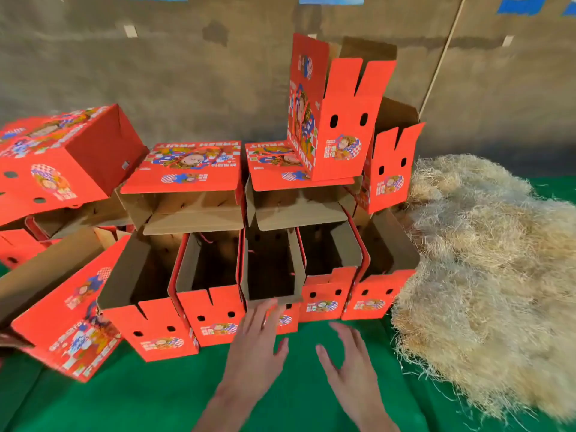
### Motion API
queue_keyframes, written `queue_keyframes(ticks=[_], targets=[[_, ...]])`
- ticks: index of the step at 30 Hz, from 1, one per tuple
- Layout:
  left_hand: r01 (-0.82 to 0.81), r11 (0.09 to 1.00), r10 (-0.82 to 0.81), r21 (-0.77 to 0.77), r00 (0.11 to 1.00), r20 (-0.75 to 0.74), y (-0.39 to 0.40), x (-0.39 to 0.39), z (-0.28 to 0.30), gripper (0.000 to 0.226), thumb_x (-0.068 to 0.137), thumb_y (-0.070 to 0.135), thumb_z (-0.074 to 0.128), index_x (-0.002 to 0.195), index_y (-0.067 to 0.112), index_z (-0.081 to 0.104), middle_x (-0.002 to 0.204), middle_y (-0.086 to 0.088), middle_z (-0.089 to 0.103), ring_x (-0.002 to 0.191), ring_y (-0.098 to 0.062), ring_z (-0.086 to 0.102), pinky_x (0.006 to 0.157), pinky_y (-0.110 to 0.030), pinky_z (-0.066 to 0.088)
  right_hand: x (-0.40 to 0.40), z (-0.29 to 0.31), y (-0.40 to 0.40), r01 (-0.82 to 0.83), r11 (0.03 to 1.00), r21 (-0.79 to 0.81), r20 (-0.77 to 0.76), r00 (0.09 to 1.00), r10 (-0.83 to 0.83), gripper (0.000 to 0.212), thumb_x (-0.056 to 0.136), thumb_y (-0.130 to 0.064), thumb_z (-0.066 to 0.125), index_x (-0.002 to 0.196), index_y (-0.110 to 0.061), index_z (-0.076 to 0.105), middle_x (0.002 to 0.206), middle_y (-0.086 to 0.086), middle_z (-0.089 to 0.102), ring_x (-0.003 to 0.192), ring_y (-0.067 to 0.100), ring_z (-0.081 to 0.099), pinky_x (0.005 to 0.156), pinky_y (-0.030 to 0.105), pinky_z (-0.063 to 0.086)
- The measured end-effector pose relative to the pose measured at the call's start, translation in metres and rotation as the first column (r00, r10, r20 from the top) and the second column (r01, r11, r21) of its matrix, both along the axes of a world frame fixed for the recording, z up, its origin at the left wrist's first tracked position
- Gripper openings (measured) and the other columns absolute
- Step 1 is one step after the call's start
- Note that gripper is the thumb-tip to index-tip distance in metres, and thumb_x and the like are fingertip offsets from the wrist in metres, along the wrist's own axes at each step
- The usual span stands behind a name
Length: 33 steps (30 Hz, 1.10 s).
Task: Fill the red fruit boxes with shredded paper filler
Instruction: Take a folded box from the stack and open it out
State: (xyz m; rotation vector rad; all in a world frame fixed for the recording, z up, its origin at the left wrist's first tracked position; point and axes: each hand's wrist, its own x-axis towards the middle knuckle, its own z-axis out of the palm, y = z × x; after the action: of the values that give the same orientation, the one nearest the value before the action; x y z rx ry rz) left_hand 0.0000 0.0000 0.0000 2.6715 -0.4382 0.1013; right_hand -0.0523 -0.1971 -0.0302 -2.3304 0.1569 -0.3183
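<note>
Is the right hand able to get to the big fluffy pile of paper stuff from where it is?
Probably yes. The right hand hovers open above the green tablecloth, and the shredded paper pile lies just to its right with only bare cloth between them.

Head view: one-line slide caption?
Both open hands reach toward empty red fruit boxes; shredded paper filler piled at right.
</note>
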Motion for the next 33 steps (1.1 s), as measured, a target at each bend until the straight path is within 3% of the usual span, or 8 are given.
queue_keyframes(ticks=[3, 6, 8, 12, 15, 24, 27, 33], targets=[[-0.02, 0.995, 0.001, 0.093, 0.98, 0.197, -0.019, 0.045, 0.01, 0.07, 0.093, 0.03, 0.065, 0.153, 0.025, 0.03, 0.158, 0.008, 0.029, 0.149, -0.012, 0.022, 0.123, -0.032, 0.006, 0.044, 0.021, 0.004, -0.007, 0.976, -0.217, 0.146, 0.989, 0.04, 0.052, 0.095, -0.039, 0.061, 0.142, -0.033, 0.04, 0.153, -0.013, 0.033, 0.137, 0.011, 0.04, 0.1, 0.032, 0.051], [-0.018, 0.973, -0.007, 0.228, 0.994, 0.108, -0.03, 0.078, 0.015, 0.064, 0.092, 0.018, 0.062, 0.15, 0.022, 0.037, 0.15, 0.002, 0.045, 0.142, -0.018, 0.037, 0.123, -0.038, 0.021, 0.083, 0.034, 0.006, 0.003, 0.939, -0.344, 0.091, 0.995, 0.03, 0.058, 0.097, -0.028, 0.06, 0.15, -0.027, 0.036, 0.163, -0.007, 0.021, 0.139, 0.02, 0.041, 0.102, 0.036, 0.051], [-0.038, 0.96, 0.028, 0.277, 0.999, 0.042, -0.032, 0.089, 0.013, 0.052, 0.091, 0.015, 0.061, 0.141, 0.026, 0.052, 0.132, 0.002, 0.063, 0.125, -0.018, 0.056, 0.112, -0.037, 0.039, 0.104, 0.036, 0.003, -0.013, 0.926, -0.376, 0.014, 1.0, 0.02, 0.061, 0.097, -0.023, 0.06, 0.152, -0.026, 0.033, 0.163, -0.007, 0.021, 0.137, 0.021, 0.044, 0.096, 0.034, 0.055], [-0.049, 0.956, 0.059, 0.29, 0.998, -0.028, -0.035, 0.093, 0.01, 0.031, 0.092, 0.011, 0.06, 0.116, 0.027, 0.069, 0.097, 0.001, 0.074, 0.092, -0.019, 0.071, 0.084, -0.035, 0.055, 0.131, 0.032, -0.003, -0.056, 0.9, -0.432, -0.053, 0.998, 0.037, 0.054, 0.098, -0.023, 0.059, 0.148, -0.025, 0.039, 0.156, -0.005, 0.035, 0.13, 0.022, 0.051, 0.094, 0.036, 0.056], [-0.063, 0.95, 0.072, 0.305, 0.997, -0.02, -0.035, 0.093, 0.009, 0.027, 0.094, 0.009, 0.055, 0.11, 0.024, 0.071, 0.09, 0.0, 0.073, 0.085, -0.02, 0.071, 0.077, -0.033, 0.055, 0.14, 0.028, -0.007, -0.073, 0.888, -0.455, -0.039, 0.997, 0.062, 0.04, 0.101, -0.024, 0.054, 0.141, -0.024, 0.049, 0.143, -0.005, 0.05, 0.124, 0.021, 0.054, 0.093, 0.035, 0.056], [0.046, 0.974, -0.031, 0.222, 0.997, -0.068, -0.024, 0.043, 0.005, 0.022, 0.1, 0.017, 0.053, 0.116, 0.023, 0.066, 0.103, 0.003, 0.071, 0.09, -0.013, 0.069, 0.081, -0.029, 0.057, 0.143, 0.022, -0.019, -0.114, 0.957, -0.267, 0.068, 0.988, 0.136, 0.043, 0.107, -0.045, 0.03, 0.123, -0.02, 0.061, 0.128, -0.003, 0.058, 0.116, 0.016, 0.058, 0.09, 0.029, 0.053], [0.079, 0.986, -0.067, 0.148, 0.994, -0.082, -0.021, 0.013, 0.007, 0.018, 0.098, 0.017, 0.052, 0.111, 0.023, 0.063, 0.107, 0.006, 0.068, 0.093, -0.011, 0.066, 0.086, -0.03, 0.056, 0.134, 0.024, -0.013, -0.126, 0.97, -0.206, 0.1, 0.984, 0.149, 0.044, 0.104, -0.051, 0.036, 0.118, -0.02, 0.065, 0.132, -0.006, 0.056, 0.113, 0.008, 0.059, 0.087, 0.02, 0.047], [0.178, 0.981, -0.164, 0.082, 0.974, -0.158, -0.014, -0.036, 0.018, 0.009, 0.09, 0.029, 0.049, 0.091, 0.027, 0.057, 0.092, 0.012, 0.062, 0.084, -0.008, 0.062, 0.082, -0.032, 0.056, 0.122, 0.035, 0.002, -0.141, 0.98, 0.142, -0.002, 0.99, 0.143, 0.028, 0.098, -0.059, 0.046, 0.113, -0.039, 0.056, 0.105, -0.023, 0.056, 0.1, -0.005, 0.055, 0.079, 0.01, 0.038]])
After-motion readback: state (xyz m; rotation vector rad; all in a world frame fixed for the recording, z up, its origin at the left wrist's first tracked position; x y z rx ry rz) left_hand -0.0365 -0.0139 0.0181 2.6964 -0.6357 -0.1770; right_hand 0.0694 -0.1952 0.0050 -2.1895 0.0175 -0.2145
